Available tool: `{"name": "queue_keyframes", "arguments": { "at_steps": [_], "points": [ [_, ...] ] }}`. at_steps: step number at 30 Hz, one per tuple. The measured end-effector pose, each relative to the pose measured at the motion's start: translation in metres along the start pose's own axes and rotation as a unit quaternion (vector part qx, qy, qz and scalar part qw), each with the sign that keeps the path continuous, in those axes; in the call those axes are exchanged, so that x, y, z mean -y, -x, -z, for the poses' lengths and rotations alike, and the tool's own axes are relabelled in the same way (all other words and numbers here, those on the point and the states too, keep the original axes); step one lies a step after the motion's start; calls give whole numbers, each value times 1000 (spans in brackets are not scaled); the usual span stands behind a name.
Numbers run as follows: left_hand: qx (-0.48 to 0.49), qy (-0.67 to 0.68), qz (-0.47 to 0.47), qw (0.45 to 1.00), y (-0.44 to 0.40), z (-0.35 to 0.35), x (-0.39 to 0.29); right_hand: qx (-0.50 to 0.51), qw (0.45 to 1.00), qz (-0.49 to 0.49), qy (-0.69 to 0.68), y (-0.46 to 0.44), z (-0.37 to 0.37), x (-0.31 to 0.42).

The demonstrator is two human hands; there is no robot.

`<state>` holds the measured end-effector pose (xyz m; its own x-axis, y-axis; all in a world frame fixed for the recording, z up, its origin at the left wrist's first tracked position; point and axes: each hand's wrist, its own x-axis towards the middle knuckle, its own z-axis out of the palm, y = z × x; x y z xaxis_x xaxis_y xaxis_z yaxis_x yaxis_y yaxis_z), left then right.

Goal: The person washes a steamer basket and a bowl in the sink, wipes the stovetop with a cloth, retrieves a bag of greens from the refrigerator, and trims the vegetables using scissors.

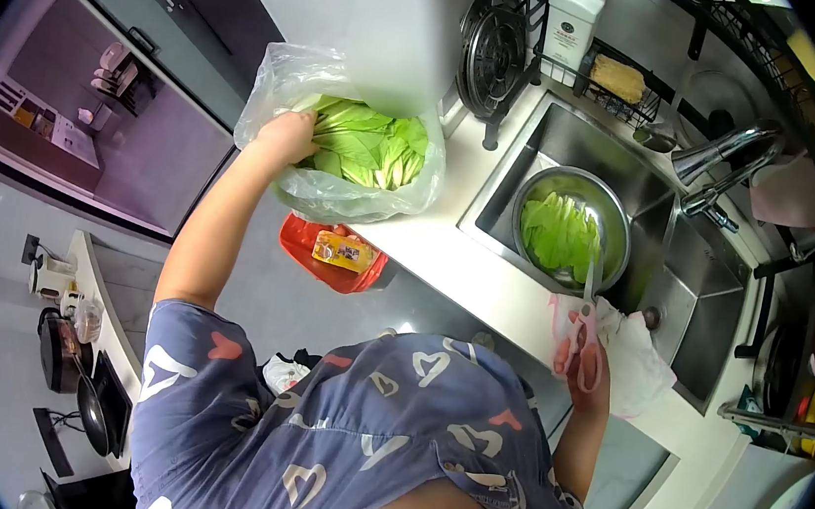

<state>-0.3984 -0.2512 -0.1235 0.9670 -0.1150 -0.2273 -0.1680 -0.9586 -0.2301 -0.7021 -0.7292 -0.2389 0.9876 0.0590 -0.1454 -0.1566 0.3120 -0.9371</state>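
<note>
At the upper left, my left hand (288, 137) reaches into a clear plastic bag (414, 194) and closes on the leafy greens (365, 141) inside; its fingertips are partly hidden by leaves. My right hand (591, 378) grips kitchen scissors (587, 318) with pink handles at the counter's edge by the sink. The scissors' blades point away from me, over the rim of a metal bowl (620, 217). Light green leaf pieces (559, 233) lie in that bowl, which sits in the sink (510, 181).
A pink and white cloth (635, 356) drapes over the counter edge beside my right hand. Behind the sink are a faucet (721, 153), a white bottle (570, 28) and a sponge (618, 78) in a rack. A red bag (304, 244) with a yellow packet hangs below the counter.
</note>
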Motion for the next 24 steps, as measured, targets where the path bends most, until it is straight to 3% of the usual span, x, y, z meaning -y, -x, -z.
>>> {"name": "queue_keyframes", "arguments": {
  "at_steps": [8, 10, 17, 24],
  "points": [
    [22, 23, 25, 999, -7, 1, -5, -15, 998, -9, -52, 15, -5, -7],
    [-13, 40, -23, 999, -12, -6, 3, -11, 999, -3, -51, 15, -5, -7],
    [-72, 14, -56, 996, -10, -12, 4, -2, 1000, 4, -28, 15, -12, -6],
    [-115, 131, -129, 976, 12, 28, -12, -2, 1000, 8, -29, 7, -14, -8]
  ]
}}
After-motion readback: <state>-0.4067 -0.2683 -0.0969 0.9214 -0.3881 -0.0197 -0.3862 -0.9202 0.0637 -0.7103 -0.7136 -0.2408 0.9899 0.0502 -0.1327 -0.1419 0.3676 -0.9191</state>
